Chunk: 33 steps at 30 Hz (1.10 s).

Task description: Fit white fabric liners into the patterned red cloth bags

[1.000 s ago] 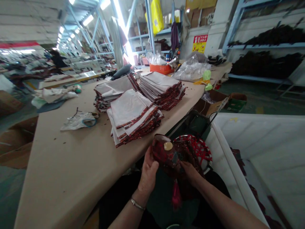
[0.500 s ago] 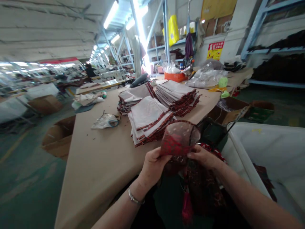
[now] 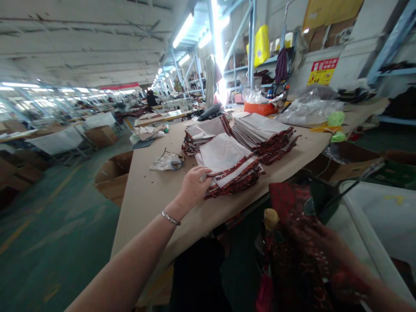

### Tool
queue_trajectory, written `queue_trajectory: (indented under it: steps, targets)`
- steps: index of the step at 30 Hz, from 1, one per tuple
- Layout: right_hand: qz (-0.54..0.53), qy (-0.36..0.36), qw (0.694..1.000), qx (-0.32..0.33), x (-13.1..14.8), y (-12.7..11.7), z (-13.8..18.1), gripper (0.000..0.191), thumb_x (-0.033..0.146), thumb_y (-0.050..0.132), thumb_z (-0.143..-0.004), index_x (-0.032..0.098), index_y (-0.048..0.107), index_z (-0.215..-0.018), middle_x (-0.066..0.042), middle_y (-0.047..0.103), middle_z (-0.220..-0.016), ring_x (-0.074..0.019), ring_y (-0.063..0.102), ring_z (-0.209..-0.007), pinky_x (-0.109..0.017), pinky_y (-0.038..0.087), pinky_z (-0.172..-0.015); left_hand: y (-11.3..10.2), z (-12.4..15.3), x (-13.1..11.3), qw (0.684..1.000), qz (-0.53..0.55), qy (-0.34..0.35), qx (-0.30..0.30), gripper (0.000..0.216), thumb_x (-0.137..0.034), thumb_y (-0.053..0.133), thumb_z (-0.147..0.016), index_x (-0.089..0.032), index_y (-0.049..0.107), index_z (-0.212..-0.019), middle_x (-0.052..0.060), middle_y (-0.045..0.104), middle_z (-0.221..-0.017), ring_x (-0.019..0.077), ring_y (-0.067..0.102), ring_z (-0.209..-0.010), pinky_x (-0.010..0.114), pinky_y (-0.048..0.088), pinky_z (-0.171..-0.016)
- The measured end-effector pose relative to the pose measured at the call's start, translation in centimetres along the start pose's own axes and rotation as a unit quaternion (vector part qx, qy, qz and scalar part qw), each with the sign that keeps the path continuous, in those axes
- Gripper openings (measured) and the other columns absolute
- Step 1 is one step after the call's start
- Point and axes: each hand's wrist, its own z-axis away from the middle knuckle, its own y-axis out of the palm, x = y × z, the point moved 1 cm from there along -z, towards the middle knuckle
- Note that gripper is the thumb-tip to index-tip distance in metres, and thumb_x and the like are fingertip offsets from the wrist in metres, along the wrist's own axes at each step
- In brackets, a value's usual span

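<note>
My left hand [image 3: 194, 187], with a silver bracelet at the wrist, pinches the left front corner of a stack of white-backed fabric pieces [image 3: 224, 155] with red patterned edges on the table. My right hand [image 3: 325, 242] is low at the right, smeared by motion, beside and partly over dark red patterned fabric [image 3: 292, 201]; its finger closure is unclear. More such fabric hangs below, with a pink tassel [image 3: 264, 292] and a round tan knob [image 3: 271, 219] at its left. Two further stacks of fabric pieces [image 3: 264, 130] lie behind the front one.
The brown-covered table [image 3: 156, 208] holds a crumpled white bundle [image 3: 167, 161], clear plastic bags [image 3: 308, 106] and an orange tray [image 3: 260, 108]. A cardboard box [image 3: 113, 180] stands left of the table. A white bin [image 3: 383, 216] is at my right.
My left hand has left the red patterned piece and moved left to the front stack. My right hand has gone down and right with that piece near it. The view has turned left.
</note>
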Motion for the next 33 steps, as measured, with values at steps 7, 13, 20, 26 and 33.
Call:
queue_trajectory:
  steps: [7,13,20,26,33]
  targets:
    - [0.052,0.062,0.997,-0.015,-6.1,1.5,0.9,0.056,0.057,0.056,-0.064,0.022,0.061,-0.108,-0.014,0.070,-0.109,-0.0348,0.065,-0.105,-0.048,0.050,-0.092,1.0,-1.0,-0.2,0.992,-0.116,-0.001,0.050,0.027,-0.013,0.048,-0.078,-0.018,0.073,-0.086,0.008,0.073,-0.090,0.0200,0.065,-0.087,0.030,0.050,-0.086]
    - [0.042,-0.320,0.946,-0.031,13.2,2.0,-0.3,0.030,0.040,0.047,-0.090,0.022,0.064,-0.107,-0.009,0.064,-0.116,-0.0242,0.058,-0.110,-0.039,0.045,-0.100,0.1,-1.8,-2.4,0.993,-0.106,-0.040,-0.032,0.020,-0.012,0.049,-0.073,-0.018,0.068,-0.075,0.005,0.068,-0.079,0.0186,0.063,-0.077,0.029,0.048,-0.075]
    - [0.279,-0.492,0.825,-0.017,28.9,8.4,-2.4,0.037,0.023,0.055,-0.088,0.015,0.056,-0.124,-0.014,0.059,-0.123,-0.0312,0.050,-0.113,-0.045,0.043,-0.094,-2.4,0.5,-7.1,0.992,-0.106,0.035,-0.063,0.016,-0.007,0.049,-0.072,-0.020,0.058,-0.070,0.002,0.060,-0.074,0.0173,0.056,-0.072,0.028,0.043,-0.068]
    - [0.372,-0.401,0.837,-0.006,28.7,7.2,-4.0,0.022,0.012,0.046,-0.084,0.017,0.066,-0.093,-0.014,0.069,-0.093,-0.0298,0.065,-0.086,-0.038,0.047,-0.072,-4.0,4.6,-6.3,0.995,-0.059,-0.004,-0.082,0.018,-0.005,0.048,-0.072,-0.021,0.057,-0.072,0.003,0.058,-0.079,0.0186,0.055,-0.078,0.029,0.042,-0.070]
    - [0.125,-0.470,0.871,0.069,20.5,6.6,2.2,0.029,0.014,0.045,-0.081,0.030,0.062,-0.099,-0.003,0.072,-0.090,-0.0197,0.069,-0.080,-0.029,0.054,-0.070,-0.8,8.3,-7.4,0.835,0.449,-0.301,-0.104,0.007,-0.025,0.061,-0.074,-0.020,0.056,-0.075,-0.002,0.054,-0.062,0.0129,0.051,-0.054,0.022,0.040,-0.046]
